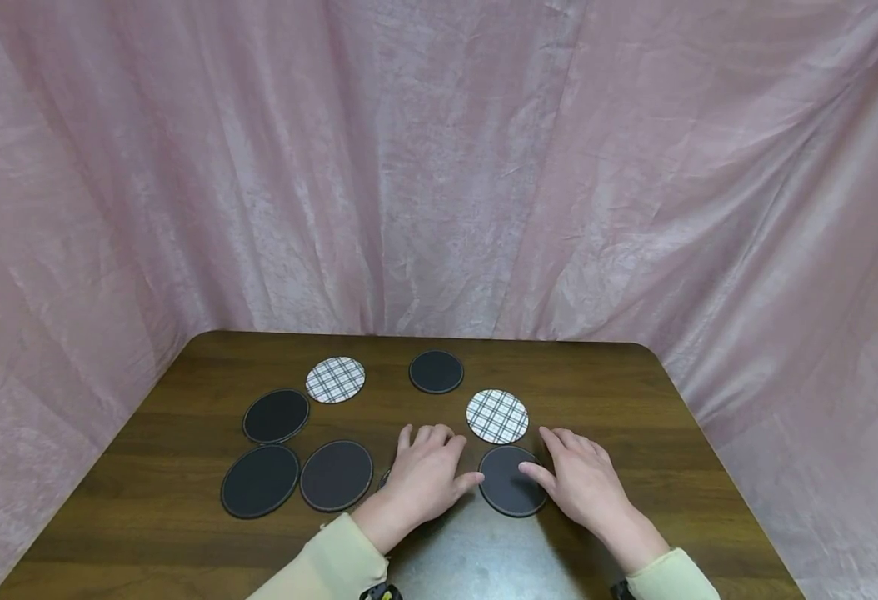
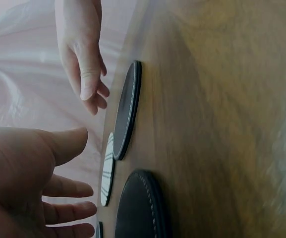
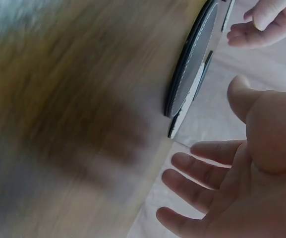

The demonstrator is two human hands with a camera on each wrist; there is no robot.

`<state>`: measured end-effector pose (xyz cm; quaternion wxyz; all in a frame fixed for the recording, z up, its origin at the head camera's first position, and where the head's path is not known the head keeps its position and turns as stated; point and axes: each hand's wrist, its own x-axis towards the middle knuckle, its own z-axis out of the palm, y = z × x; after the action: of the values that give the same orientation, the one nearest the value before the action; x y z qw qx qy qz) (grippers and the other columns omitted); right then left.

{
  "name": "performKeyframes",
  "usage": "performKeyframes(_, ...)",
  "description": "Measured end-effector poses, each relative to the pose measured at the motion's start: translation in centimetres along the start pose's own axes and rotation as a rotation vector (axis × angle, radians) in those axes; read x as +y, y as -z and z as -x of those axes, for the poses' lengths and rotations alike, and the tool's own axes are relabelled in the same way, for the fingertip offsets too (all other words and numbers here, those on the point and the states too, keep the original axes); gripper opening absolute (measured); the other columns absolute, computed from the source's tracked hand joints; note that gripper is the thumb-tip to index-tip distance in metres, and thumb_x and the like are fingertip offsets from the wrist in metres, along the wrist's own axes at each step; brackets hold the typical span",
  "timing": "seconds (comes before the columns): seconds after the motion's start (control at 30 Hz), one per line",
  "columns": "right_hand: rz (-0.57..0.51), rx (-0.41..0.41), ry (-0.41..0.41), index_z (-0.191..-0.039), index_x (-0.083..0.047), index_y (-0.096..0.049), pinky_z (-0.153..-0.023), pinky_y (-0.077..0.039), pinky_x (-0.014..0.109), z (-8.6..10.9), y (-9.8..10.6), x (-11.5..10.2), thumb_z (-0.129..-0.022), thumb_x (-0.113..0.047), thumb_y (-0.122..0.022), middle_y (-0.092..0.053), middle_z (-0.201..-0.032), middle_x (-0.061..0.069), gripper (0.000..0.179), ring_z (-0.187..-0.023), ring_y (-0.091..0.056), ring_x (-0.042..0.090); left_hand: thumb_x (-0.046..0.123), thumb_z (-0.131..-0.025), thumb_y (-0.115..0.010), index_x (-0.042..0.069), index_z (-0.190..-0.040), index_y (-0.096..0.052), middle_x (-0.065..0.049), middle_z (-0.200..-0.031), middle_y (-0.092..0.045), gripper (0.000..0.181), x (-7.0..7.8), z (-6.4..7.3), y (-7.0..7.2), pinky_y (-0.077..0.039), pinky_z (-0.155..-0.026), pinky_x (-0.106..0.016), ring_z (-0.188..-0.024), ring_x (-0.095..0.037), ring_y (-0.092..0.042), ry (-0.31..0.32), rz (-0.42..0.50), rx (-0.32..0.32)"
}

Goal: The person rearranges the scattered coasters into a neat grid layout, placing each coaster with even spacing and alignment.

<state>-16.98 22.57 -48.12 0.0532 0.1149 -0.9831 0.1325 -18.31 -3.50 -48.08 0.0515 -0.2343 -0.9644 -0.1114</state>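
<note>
My left hand (image 1: 422, 475) is held over the middle of the table, fingers spread loosely and nothing in them. Beneath it lies a dark round coaster (image 1: 384, 478), mostly hidden by the hand. To the right, my right hand (image 1: 581, 482) hovers with its thumb overlapping the edge of another dark coaster (image 1: 506, 487). Just beyond that one is a white plaid coaster (image 1: 497, 416). In the left wrist view the stitched dark coaster (image 2: 128, 111) lies flat, apart from both hands. The right wrist view shows my right fingers (image 3: 197, 171) extended above the tabletop.
On the left of the brown wooden table (image 1: 596, 375) lie dark coasters (image 1: 276, 416), (image 1: 260, 482), (image 1: 336, 476). Behind them sits a second plaid coaster (image 1: 336, 380), and a dark coaster (image 1: 436, 372) near the back edge. Pink curtains (image 1: 439, 167) hang around the table.
</note>
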Motion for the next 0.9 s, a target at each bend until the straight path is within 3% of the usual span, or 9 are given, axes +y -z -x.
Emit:
performKeyframes(0.4,-0.015,-0.036,-0.053,-0.124,-0.001,-0.077,-0.092,-0.053,0.063,0.8,0.3,-0.3,-0.096,-0.044,-0.086,-0.071,-0.105,0.009,0.052,-0.105,-0.071,0.035,0.061,-0.084,-0.092,0.011,-0.123,-0.077,-0.005,-0.115,-0.065,0.065,1.1,0.6,-0.3,-0.04,-0.115,-0.068,-0.115,-0.03,-0.062,-0.025,0.006,0.004)
performKeyframes(0.67,-0.055,-0.074,-0.101,-0.115,-0.005,-0.079,-0.086,-0.056,0.057,0.7,0.4,-0.2,-0.092,-0.039,-0.091,-0.07,-0.099,0.002,0.042,-0.094,-0.072,0.026,0.063,-0.083,-0.092,0.011,-0.119,-0.077,-0.005,-0.113,-0.066,0.065,1.8,0.5,-0.9,-0.04,-0.114,-0.069,-0.113,-0.029,-0.062,-0.023,-0.025,-0.006)
performKeyframes(0.9,-0.112,-0.102,-0.138,-0.109,-0.008,-0.078,-0.078,-0.056,0.05,0.6,0.2,-0.2,-0.091,-0.034,-0.092,-0.068,-0.095,-0.001,0.035,-0.087,-0.068,0.019,0.065,-0.076,-0.096,0.011,-0.12,-0.076,-0.004,-0.109,-0.065,0.072,2.1,0.5,-1.6,-0.041,-0.113,-0.069,-0.113,-0.029,-0.062,-0.026,-0.044,-0.023)
